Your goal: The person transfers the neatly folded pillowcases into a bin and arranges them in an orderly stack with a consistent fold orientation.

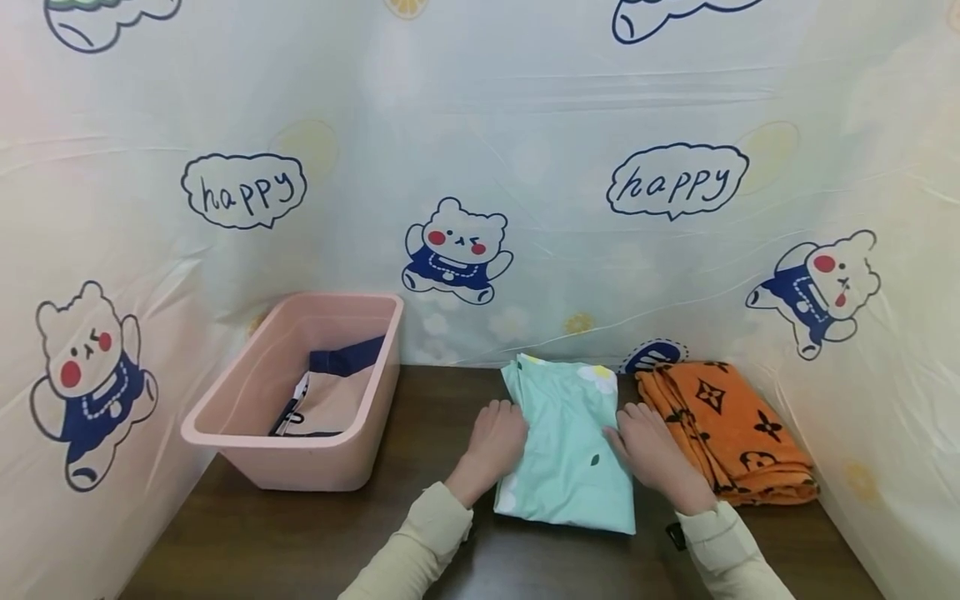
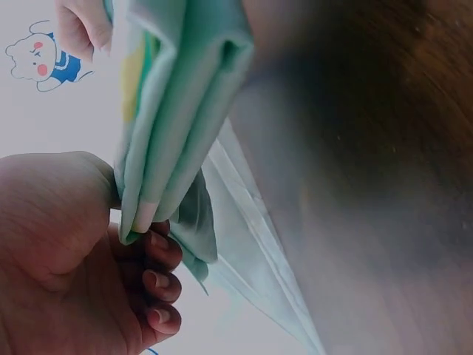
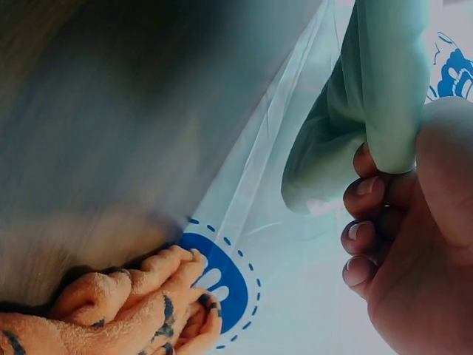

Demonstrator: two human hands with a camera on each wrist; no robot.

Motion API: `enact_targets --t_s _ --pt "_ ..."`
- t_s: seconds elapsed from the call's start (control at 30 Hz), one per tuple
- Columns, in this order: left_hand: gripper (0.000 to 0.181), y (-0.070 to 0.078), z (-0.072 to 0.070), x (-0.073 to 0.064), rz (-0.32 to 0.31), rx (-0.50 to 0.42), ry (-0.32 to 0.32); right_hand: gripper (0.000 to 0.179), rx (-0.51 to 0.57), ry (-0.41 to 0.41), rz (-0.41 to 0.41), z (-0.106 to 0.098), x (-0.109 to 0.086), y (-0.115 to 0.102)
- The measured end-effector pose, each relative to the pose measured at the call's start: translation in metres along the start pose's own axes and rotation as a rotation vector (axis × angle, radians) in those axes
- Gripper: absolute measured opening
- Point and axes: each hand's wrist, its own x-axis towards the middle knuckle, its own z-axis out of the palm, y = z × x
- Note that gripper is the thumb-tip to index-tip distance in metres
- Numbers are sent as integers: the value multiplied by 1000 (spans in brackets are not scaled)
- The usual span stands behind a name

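Observation:
A folded mint-green cloth (image 1: pixel 570 450) with white and yellow flower prints is held up at its two sides, over the dark table. My left hand (image 1: pixel 498 433) pinches its left edge; in the left wrist view the fingers (image 2: pixel 162 281) curl under the stacked layers. The right edge is gripped by my right hand (image 1: pixel 651 446), and the right wrist view shows curled fingers (image 3: pixel 362 237) beneath the cloth's rounded fold (image 3: pixel 392 96). Close to the right hand lies a folded orange cloth (image 1: pixel 735 433) with black motifs.
At left stands a pink plastic tub (image 1: pixel 386 375) with folded cloth in beige and navy (image 1: pixel 337 392) inside. A printed sheet (image 1: pixel 555 167) rises behind the brown table (image 1: pixel 300 542) and along both sides.

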Motion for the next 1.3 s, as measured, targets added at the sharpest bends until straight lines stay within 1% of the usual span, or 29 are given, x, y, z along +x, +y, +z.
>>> enact_targets --t_s 0.27,0.33,0.5,0.67,1.07,1.3 --pt "33 -9 -6 -3 -11 -6 -14 31 27 16 -39 2 5 -6" --pt "33 -11 -7 -5 -14 -17 -5 31 31 24 -41 3 5 -7" --pt "33 -15 -9 -7 -15 -28 2 30 38 20 -28 5 7 -10" --pt "33 -19 -10 -10 -21 -20 3 29 49 14 -12 4 8 -17" --pt "31 -26 -15 -15 -11 -18 52 29 46 21 9 10 12 -24" --pt "33 -31 -18 -15 1 -14 96 30 52 54 -18 11 15 -28"
